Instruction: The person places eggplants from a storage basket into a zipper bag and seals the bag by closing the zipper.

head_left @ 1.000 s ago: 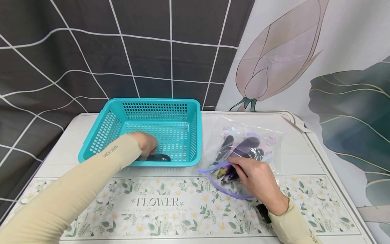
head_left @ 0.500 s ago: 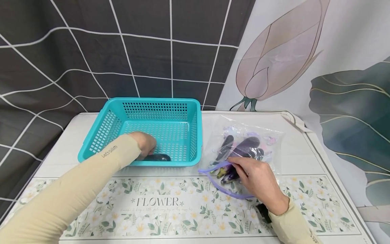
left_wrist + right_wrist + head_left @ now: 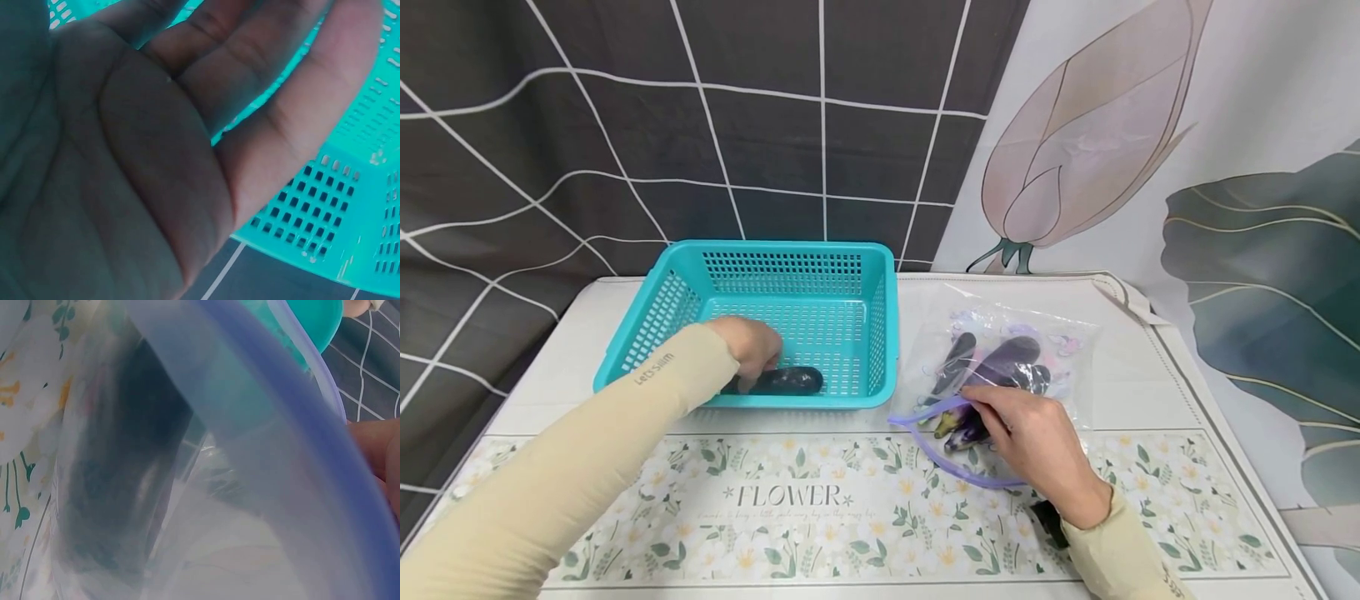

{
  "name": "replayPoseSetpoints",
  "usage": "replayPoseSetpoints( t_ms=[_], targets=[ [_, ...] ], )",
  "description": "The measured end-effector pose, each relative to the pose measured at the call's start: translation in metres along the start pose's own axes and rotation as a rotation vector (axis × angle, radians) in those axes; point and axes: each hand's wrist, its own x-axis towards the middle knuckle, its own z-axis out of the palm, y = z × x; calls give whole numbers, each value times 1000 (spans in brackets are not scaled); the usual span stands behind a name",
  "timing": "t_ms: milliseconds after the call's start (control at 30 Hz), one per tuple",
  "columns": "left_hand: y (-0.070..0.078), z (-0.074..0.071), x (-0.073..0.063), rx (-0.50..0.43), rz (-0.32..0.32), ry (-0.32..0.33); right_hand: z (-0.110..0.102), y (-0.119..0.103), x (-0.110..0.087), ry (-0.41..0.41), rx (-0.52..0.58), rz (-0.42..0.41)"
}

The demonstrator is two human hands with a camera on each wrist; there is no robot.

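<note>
And there's movement in the basket (image 3: 820, 402)! The left hand (image 3: 754, 346) has a dark eggplant (image 3: 793, 381), fingers over the top and thumb down the near side, and more of that eggplant now shows above the front rim than a moment ago. The hand has come slightly left with it, so I'd call this a firmer grip and the start of a lift. It's inside the basket walls, mind you; whether it's off the basket floor, I can't tell. The left wrist view gives us palm, fingers and turquoise mesh, with no eggplant showing there.

Over to the right hand (image 3: 1030, 421), and that one hasn't budged: thumb and fingers pinching the purple edge (image 3: 957, 472) of the clear bag (image 3: 1067, 325). The bag lies on the counter (image 3: 1135, 375), just beside the basket, its mouth gaping toward the person. Inside it, other eggplants (image 3: 1006, 360) lie together just as they did, stem ends toward the mouth; the count is hard to make out under the hand.

So the change is all on the left: one eggplant in hand, not yet out of the basket, while the bag is held steady and ready.
</note>
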Motion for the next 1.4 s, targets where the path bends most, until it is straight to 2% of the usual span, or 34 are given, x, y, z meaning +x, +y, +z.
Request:
replayPoseSetpoints(
  t_ms=[300, 533, 800, 1033, 1233, 1400],
  targets=[
    [-1, -10, -11, 9, 23, 46, 0, 0, 2, -1, -3, -1],
    [0, -14, -17, -19, 28, 60, 0, 0, 2, -2, -5, 0],
    [-2, -20, -25, -11, 40, 117, 0, 0, 2, -6, -10, 7],
    [-3, -20, -31, -15, 37, 149, 0, -2, 0, -10, -14, 8],
    [1, -21, -40, -65, 38, 166, 0, -2, -1, 0, -14, 4],
    [4, -21, -49, -72, 57, 215, 0, -2, -1, 1, -13, 1]
  ],
)
